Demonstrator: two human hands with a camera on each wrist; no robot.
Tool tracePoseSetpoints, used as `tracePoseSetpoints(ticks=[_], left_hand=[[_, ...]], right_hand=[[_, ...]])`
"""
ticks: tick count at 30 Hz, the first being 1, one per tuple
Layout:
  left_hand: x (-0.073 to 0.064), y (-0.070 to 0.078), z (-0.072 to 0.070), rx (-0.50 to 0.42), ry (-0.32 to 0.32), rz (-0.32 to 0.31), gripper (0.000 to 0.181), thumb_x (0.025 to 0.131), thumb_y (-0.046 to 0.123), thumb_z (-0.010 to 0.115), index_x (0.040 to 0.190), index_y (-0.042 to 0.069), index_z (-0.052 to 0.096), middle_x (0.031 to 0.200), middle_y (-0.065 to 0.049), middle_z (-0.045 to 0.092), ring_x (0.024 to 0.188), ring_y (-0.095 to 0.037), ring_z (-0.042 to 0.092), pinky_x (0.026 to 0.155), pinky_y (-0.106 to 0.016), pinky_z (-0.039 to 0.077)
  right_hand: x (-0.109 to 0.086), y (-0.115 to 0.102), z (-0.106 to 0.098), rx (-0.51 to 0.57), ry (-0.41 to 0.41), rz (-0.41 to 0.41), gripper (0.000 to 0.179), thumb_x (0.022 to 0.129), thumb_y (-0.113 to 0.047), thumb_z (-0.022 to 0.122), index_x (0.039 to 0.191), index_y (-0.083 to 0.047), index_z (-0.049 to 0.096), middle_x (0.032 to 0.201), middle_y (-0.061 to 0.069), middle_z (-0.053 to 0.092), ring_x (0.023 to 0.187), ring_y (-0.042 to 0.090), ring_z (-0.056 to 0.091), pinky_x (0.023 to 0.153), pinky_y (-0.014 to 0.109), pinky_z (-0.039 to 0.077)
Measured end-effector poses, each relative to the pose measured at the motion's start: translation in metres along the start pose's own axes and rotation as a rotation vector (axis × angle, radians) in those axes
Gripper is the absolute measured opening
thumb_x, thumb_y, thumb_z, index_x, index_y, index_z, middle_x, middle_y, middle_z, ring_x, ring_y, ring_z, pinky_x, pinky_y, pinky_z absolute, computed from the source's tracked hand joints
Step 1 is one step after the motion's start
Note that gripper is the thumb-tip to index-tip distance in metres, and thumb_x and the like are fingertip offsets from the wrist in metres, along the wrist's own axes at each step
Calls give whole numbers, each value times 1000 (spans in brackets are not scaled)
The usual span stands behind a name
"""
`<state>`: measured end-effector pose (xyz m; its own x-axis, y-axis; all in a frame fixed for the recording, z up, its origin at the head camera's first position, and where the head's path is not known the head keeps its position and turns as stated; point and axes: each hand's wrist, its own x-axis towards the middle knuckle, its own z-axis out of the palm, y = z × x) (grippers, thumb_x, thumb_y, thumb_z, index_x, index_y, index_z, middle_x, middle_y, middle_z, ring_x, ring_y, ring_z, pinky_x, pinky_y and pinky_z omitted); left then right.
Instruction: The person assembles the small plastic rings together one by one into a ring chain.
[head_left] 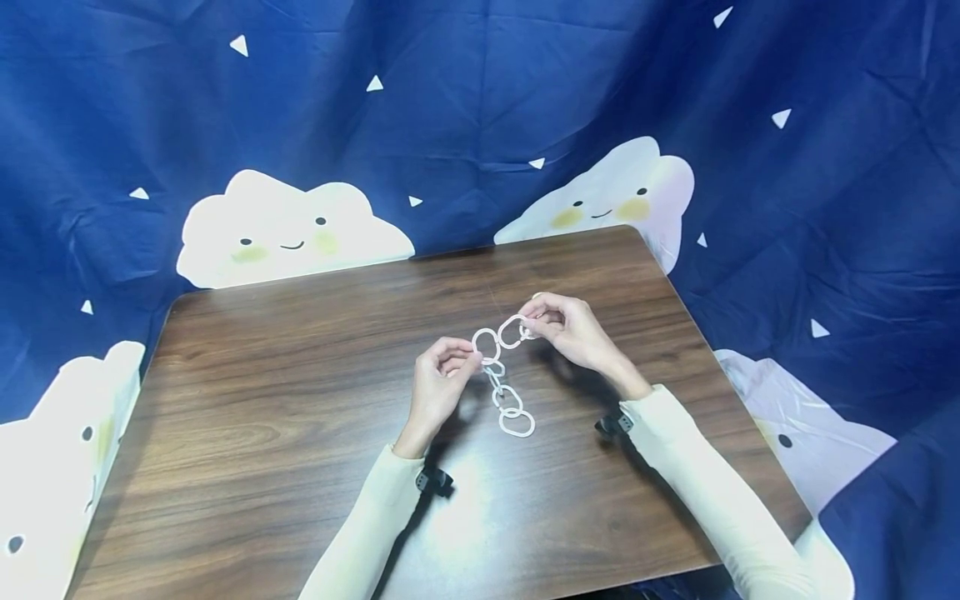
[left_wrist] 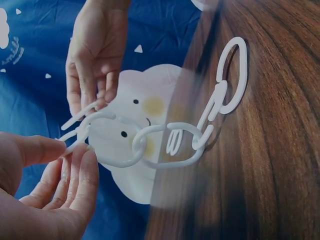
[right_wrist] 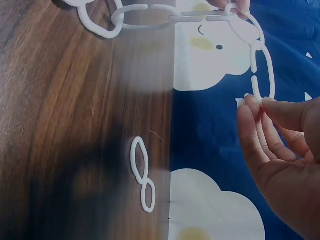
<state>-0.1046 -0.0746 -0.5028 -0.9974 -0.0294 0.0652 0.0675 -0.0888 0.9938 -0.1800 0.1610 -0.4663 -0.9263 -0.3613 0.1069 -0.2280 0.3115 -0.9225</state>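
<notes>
L hand grip: pinched smooth, white oval-link chain | R hand grip: pinched end link, slit in side | chain ran btwn hands, tail over wood-grain desk; 2-link pc lay there

Left grip and right grip pinching white chain, wooden table, blue cloth

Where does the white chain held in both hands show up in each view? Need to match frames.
Head: white chain just right of and below centre, between left hand and right hand.
Left wrist: from the left fingertips across the middle to upper right.
Right wrist: along the top, then down the right side to the right fingertips.
Shared landmark: brown tabletop.
</notes>
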Motion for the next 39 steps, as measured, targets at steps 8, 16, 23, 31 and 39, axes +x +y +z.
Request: tracePoseSetpoints(ticks=[8, 16, 23, 31, 39], left_hand=[[0, 0, 0, -2, 1, -8, 20, 92, -2, 74, 110, -9, 67, 99, -29, 73, 77, -15, 75, 78, -31, 68], [1, 0, 0, -16, -4, -16, 21, 92, -2, 74, 111, -9, 67, 100, -29, 73, 75, -11, 74, 77, -23, 66], [1, 0, -1, -11, -8, -27, 21, 93, -2, 74, 112, -10, 67, 103, -34, 71, 76, -10, 74, 77, -24, 66], [1, -2, -2, -2, -14, -25, 22, 93, -2, 74, 112, -10, 67, 104, -34, 71, 77, -9, 74, 76, -23, 66], [1, -2, -2, 2, -24, -21, 21, 94, -1, 73, 112, -10, 66, 103, -35, 71, 77, -9, 74, 76, -22, 66]], right_hand=[[3, -1, 7, 24, -14, 16, 16, 95, -2, 73, 111, 0, 72, 103, 23, 75, 89, 31, 76, 80, 34, 67], [5, -3, 15, 38, -25, 10, 17, 95, -3, 74, 112, 1, 72, 109, 21, 71, 92, 30, 76, 80, 28, 66], [8, -1, 20, 49, -38, 10, 17, 95, -3, 74, 111, 1, 71, 106, 30, 73, 91, 38, 75, 81, 35, 67], [9, -3, 23, 34, -45, 15, 19, 95, -5, 74, 112, 3, 71, 105, 22, 75, 92, 33, 77, 83, 40, 67], [10, -4, 25, 31, -48, 17, 16, 95, -4, 74, 111, -1, 72, 106, 20, 76, 93, 31, 77, 82, 35, 67]])
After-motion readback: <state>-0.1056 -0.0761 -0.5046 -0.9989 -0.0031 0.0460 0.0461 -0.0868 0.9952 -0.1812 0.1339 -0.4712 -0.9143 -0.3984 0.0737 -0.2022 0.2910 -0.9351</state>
